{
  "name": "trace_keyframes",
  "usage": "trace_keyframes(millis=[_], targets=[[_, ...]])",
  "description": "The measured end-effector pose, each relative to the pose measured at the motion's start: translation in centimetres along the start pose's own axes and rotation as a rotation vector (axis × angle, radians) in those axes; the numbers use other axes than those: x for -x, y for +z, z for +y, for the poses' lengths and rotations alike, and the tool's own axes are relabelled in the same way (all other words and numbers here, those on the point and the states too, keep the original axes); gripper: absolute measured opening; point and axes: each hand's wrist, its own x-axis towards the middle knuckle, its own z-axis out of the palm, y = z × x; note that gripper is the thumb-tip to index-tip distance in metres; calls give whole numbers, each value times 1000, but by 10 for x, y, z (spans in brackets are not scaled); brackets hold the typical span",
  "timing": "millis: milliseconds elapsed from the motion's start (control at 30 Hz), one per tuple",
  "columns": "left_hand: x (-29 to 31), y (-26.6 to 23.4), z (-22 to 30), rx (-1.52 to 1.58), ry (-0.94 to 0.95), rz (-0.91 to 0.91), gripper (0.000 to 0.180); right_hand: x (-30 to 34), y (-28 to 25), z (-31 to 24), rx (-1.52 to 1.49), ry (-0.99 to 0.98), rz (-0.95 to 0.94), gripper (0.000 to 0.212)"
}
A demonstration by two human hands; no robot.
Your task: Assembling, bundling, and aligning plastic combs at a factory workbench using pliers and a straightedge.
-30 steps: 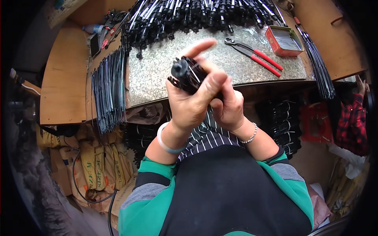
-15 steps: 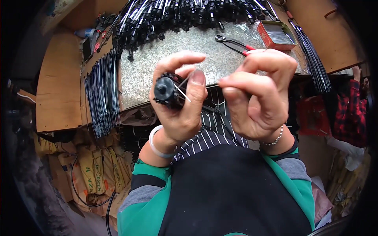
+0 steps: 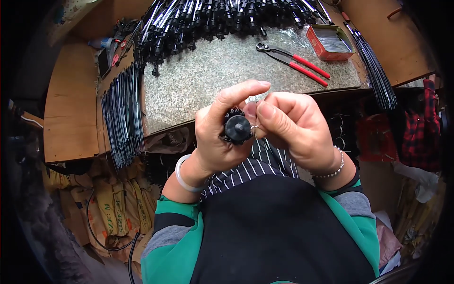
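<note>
While the bundle is gripped by the left hand, forefinger extended, just in front of the tabletop, the wire seems pinched in the right hand's fingertips; tension is best kept even.

The view comes from my own head, through the left one of two wide fisheye lenses worn side by side, and it faces steeply down past my chest. My fingers sit close below, near the middle of the round field. The black cloth over my front fills the lower part, and my green sleeves come in from the bottom. Further off, the table spreads across the upper half, its edge bowed; picture left is my left.
</note>
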Motion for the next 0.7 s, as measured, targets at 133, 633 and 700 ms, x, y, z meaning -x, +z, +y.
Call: trace_keyframes(millis=[133,633,700], targets=[[-3,-5,-2,139,-143,122,26,-14,-54,9,433,49,165,25],[1,-24,-20,338,-401,316,16,6,-131,10,1134,-118,241,24],[2,-24,-23,313,-419,329,17,8,-90,-11,1593,-401,153,34]])
